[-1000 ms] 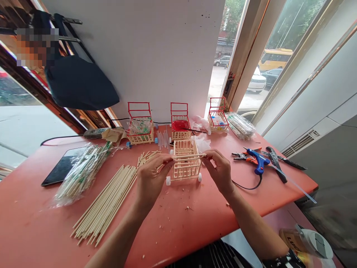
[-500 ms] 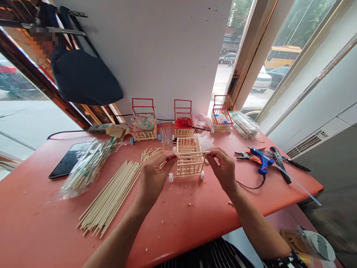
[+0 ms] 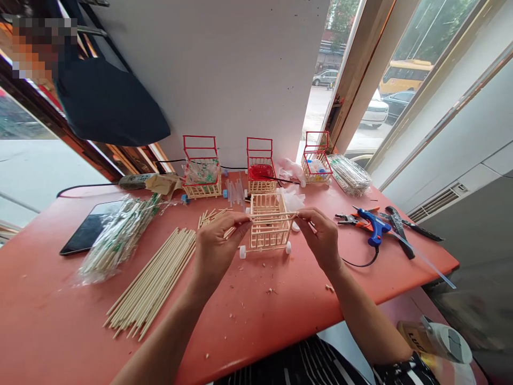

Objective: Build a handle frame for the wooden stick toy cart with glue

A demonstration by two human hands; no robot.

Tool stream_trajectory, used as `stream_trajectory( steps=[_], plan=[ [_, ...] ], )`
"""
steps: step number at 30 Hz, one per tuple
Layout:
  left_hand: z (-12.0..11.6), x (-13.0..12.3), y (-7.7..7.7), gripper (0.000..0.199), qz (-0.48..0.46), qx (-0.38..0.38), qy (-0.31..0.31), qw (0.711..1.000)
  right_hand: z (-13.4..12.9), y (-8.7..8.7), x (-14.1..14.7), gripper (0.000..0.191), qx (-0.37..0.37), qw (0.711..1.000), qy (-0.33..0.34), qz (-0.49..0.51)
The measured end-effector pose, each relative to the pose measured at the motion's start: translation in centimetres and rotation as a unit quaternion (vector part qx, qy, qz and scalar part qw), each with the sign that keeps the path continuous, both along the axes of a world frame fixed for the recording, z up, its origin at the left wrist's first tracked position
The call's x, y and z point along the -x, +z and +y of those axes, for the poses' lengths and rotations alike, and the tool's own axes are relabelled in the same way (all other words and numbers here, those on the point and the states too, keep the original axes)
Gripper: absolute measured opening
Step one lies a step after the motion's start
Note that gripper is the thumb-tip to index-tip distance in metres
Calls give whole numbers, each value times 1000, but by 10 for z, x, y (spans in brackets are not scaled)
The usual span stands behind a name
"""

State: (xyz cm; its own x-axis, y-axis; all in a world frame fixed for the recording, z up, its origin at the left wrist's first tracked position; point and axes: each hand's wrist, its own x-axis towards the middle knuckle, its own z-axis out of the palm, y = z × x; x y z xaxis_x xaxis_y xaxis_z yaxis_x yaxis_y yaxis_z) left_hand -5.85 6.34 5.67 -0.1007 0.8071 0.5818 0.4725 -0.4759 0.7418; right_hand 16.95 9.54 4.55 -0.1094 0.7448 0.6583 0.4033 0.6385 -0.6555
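Observation:
A small cart of pale wooden sticks (image 3: 269,240) with white wheels stands on the red table (image 3: 248,321). Above its near top edge, thin wooden sticks (image 3: 273,216) span sideways between my hands. My left hand (image 3: 218,243) pinches their left end, fingertips close to the cart's corner. At the right end my right hand (image 3: 320,238) pinches them between thumb and forefinger. Whether the sticks touch the cart cannot be made out. A bundle of long sticks (image 3: 152,283) lies left of my left hand, with short cut sticks (image 3: 206,218) behind it.
Three red-trimmed carts (image 3: 202,179) line the wall. A blue glue gun (image 3: 377,227), pliers (image 3: 348,218) and black-handled tools (image 3: 401,232) lie right. At left are bagged sticks (image 3: 120,235) and a dark tablet (image 3: 86,232). A plastic-wrapped bundle (image 3: 348,174) sits at back right.
The camera view has shifted slightly, moving most things a little left and up in the picture. Both hands still pinch the sticks over the cart.

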Motion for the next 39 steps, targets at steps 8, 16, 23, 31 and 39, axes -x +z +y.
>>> stream_trajectory(
  steps=[8,16,23,31,39],
  plan=[
    [1,3,-1,11,-30,25,-18,999,2,-3,1,11,-1,1000,2,-7],
    [3,12,-9,16,-71,58,-37,995,3,-4,1,13,11,1000,-2,-13],
    [-1,10,1,14,-51,67,-23,996,3,-3,2,10,12,1000,8,0],
    [2,8,-6,19,-154,122,-59,979,4,-5,3,6,9,1000,10,6],
    [5,5,-9,16,-203,139,-61,967,5,-6,2,6,22,999,19,24]
  ],
)
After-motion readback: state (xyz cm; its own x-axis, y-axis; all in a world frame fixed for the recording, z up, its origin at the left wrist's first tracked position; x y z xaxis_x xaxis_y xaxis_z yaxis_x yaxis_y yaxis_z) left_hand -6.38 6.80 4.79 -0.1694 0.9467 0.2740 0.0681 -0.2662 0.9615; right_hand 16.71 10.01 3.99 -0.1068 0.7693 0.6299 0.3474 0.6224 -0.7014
